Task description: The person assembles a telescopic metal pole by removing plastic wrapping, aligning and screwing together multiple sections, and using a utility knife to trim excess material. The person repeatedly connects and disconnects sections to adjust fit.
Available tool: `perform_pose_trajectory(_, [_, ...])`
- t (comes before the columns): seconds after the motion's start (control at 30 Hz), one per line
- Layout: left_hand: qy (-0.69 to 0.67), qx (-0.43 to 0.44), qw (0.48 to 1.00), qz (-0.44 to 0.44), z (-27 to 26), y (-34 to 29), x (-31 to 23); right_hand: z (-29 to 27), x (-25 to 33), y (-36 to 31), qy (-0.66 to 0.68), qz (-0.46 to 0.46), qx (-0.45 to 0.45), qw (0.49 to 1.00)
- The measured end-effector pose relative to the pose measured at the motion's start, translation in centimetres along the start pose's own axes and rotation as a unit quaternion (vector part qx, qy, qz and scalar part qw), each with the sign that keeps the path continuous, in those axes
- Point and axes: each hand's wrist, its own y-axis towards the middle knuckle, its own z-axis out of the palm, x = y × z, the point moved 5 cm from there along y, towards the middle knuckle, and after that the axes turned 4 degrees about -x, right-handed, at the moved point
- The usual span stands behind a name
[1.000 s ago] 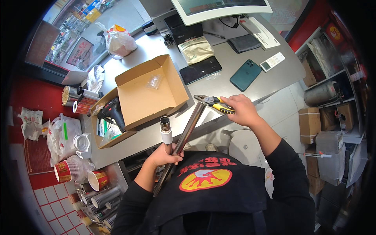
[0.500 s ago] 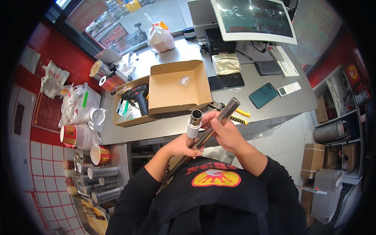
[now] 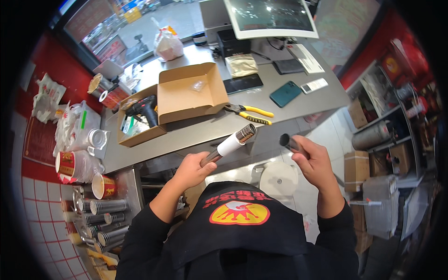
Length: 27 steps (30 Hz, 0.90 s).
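My left hand (image 3: 192, 171) is closed round a metal tube with a white sleeve (image 3: 230, 145); its ringed metal end points up and to the right. Apart from it, my right hand (image 3: 313, 159) grips a second, dark metal tube (image 3: 287, 142), its hollow end tilted toward the left. The rest of this second tube is hidden behind the fingers. Both tubes are held in the air in front of my apron, near the counter's front edge. On the counter beyond them lie pliers with yellow and black handles (image 3: 254, 113).
An open cardboard box (image 3: 191, 93) on the metal counter (image 3: 184, 137) holds a cordless drill (image 3: 147, 111) in its left part. Phones, a remote (image 3: 314, 85) and a monitor (image 3: 270, 21) are farther back. Metal cylinders (image 3: 109, 205) and paper cups are at left, shelves at right.
My hands have moved apart, each with one tube; before, the tubes crossed close together. The right hand has gone right, the left slightly left. The view has shifted, too.
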Motion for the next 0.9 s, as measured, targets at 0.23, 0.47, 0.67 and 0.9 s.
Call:
perform_pose_trajectory(0.23, [0.147,0.074,0.981,0.106,4.7,-4.8,-3.3,-2.3,4.0,-10.7,-0.232,0.026,-0.004,0.972])
perform_pose_trajectory(0.47, [0.206,0.148,0.949,0.188,9.5,-7.6,-8.1,-6.6,6.8,-20.2,-0.335,0.057,0.021,0.940])
perform_pose_trajectory(0.67, [0.264,0.238,0.903,0.240,12.7,-10.2,-13.2,-9.9,7.9,-27.1,-0.430,0.053,0.066,0.899])
perform_pose_trajectory(0.9, [0.328,0.269,0.850,0.311,21.0,-15.3,-20.3,-14.1,6.3,-37.1,-0.383,0.106,0.128,0.909])
